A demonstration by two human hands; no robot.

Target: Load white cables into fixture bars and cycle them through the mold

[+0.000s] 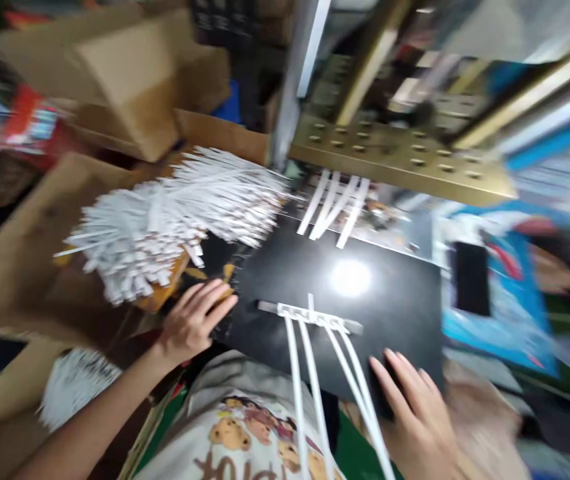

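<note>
Already threaded: four white strips (325, 373) through the white bar (309, 317) at the black sheet (365, 300) centre. Left hand (192, 323) flat, fingers open, pressing the nine o'clock edge; right hand (415, 413) spread at five o'clock, gripping nothing. Remaining: heaped white strips (175, 220) at ten o'clock.

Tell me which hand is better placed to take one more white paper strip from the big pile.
Probably the left hand. It rests at the left edge of the glossy black board, just below the heap of white paper strips. The right hand lies on the board's near right corner, beside the white cords.
</note>
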